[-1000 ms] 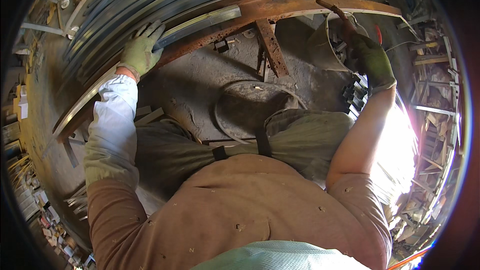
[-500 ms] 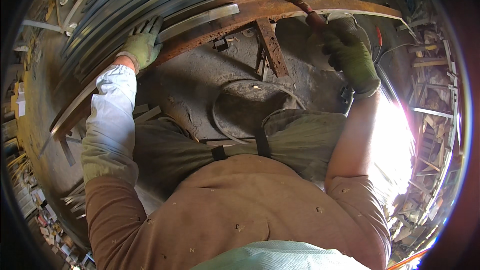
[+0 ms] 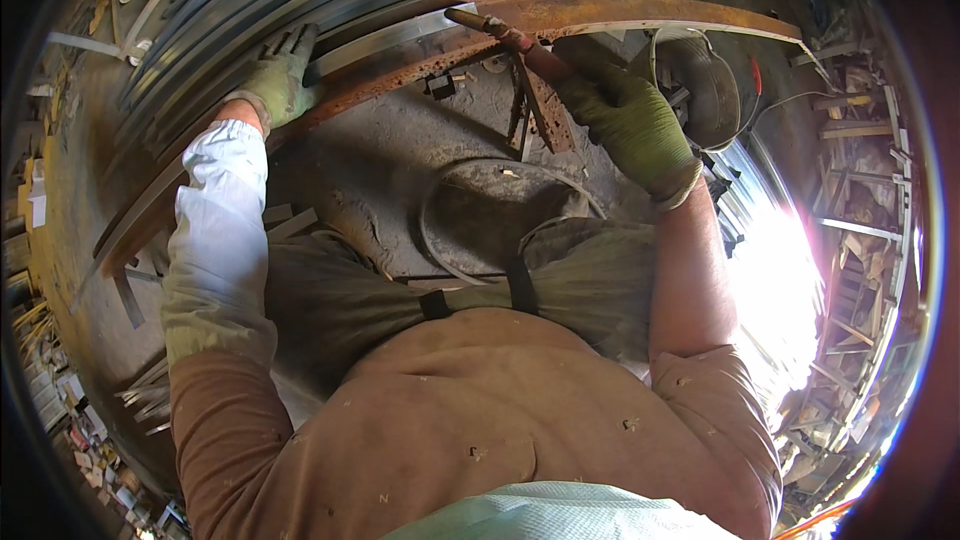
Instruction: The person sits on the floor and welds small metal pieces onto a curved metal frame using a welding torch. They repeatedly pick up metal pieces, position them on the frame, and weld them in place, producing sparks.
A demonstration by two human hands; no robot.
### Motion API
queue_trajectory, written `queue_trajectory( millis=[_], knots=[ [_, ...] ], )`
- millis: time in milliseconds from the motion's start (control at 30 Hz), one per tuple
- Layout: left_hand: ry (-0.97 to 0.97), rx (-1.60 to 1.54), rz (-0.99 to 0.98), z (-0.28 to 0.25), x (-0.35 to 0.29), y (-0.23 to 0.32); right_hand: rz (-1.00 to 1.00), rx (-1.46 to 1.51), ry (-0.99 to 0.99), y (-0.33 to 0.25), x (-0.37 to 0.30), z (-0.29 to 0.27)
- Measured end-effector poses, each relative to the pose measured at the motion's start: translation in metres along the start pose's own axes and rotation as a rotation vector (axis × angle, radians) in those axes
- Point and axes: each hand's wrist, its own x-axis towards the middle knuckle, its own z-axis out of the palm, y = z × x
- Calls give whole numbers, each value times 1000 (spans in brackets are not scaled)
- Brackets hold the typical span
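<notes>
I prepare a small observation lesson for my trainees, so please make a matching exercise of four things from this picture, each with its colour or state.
Things:
1. Left hand
2. Long beam
3. Right hand
4. Container

Colours or states:
A. Rusty brown
B. Grey, with a round rim
C. Gripping a tool with a reddish handle
D. Laid over metal, holding no tool

Right pairs: 1-D, 2-A, 3-C, 4-B
</notes>
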Motion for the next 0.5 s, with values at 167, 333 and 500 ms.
queue_trajectory(
  millis=[167, 333, 500],
  knots=[
    [233, -453, 92, -69, -60, 76, -20, -30, 21, -17, -7, 10],
    [413, -1069, 368, -59, -100, 174, 69, 6, -68, -31, -7, 21],
    [273, -1312, 370, -40, -98, 194, 158, -28, -102, -34, -8, 33]
  ],
)
